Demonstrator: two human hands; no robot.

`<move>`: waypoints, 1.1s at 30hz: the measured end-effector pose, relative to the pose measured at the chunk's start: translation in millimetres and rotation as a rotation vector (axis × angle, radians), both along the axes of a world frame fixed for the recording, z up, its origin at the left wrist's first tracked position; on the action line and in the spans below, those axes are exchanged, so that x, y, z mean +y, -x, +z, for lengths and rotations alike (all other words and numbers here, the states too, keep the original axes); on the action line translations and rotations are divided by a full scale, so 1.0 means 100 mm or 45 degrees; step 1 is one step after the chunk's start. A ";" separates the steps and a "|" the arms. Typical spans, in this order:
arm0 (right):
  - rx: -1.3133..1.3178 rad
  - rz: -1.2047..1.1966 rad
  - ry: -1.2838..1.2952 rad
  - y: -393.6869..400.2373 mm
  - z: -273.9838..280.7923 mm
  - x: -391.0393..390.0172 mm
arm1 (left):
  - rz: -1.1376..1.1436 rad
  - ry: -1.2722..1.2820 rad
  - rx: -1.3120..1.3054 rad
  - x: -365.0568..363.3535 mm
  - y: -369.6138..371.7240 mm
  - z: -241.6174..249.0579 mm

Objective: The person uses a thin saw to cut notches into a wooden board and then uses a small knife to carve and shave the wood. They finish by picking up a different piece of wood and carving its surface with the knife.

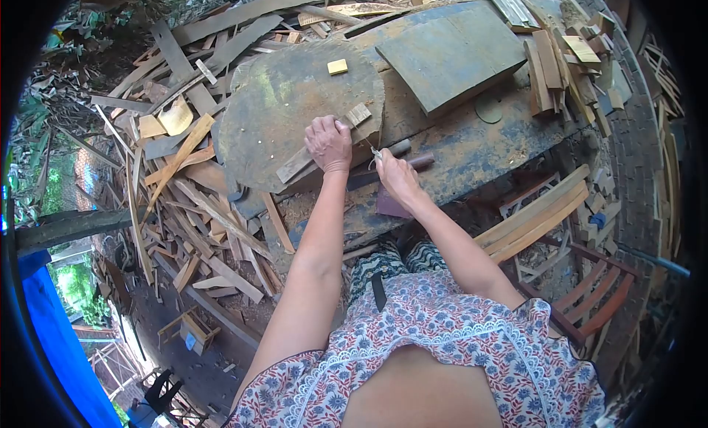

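The left hand is pressing down on a strip, its grip closing over the wood on the surface. Just right, the right hand is pinching a small tool beside it.

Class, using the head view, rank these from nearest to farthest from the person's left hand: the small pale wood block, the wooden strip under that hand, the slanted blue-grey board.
1. Wooden strip: directly under the left hand, pressed against the round slab.
2. Small pale wood block: above the hand, on the round slab's upper part.
3. Slanted blue-grey board: farthest, up and to the right on the bench.
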State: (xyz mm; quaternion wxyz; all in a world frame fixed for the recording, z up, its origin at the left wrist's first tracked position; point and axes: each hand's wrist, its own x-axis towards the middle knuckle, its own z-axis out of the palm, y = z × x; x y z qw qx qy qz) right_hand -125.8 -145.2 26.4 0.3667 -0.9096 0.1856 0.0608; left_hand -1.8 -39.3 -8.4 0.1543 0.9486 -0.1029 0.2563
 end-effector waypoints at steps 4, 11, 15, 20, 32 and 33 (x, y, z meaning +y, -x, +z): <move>0.019 0.005 -0.027 0.19 -0.05 0.02 | 0.005 0.018 -0.006 0.01 -0.01 -0.01; 0.010 0.016 0.006 0.00 0.04 0.00 | -0.011 0.028 -0.008 -0.01 0.00 0.01; 0.006 0.024 0.006 -0.02 0.02 0.02 | -0.011 0.014 -0.011 0.00 0.00 0.00; 0.073 -0.013 -0.014 0.17 0.01 0.06 | -0.005 0.019 0.008 0.01 -0.01 0.01; 0.043 0.001 -0.035 0.11 0.00 0.07 | -0.006 0.022 0.003 0.02 0.00 0.00; 0.068 -0.013 -0.035 0.14 0.00 0.06 | -0.013 0.024 0.007 0.01 0.00 0.00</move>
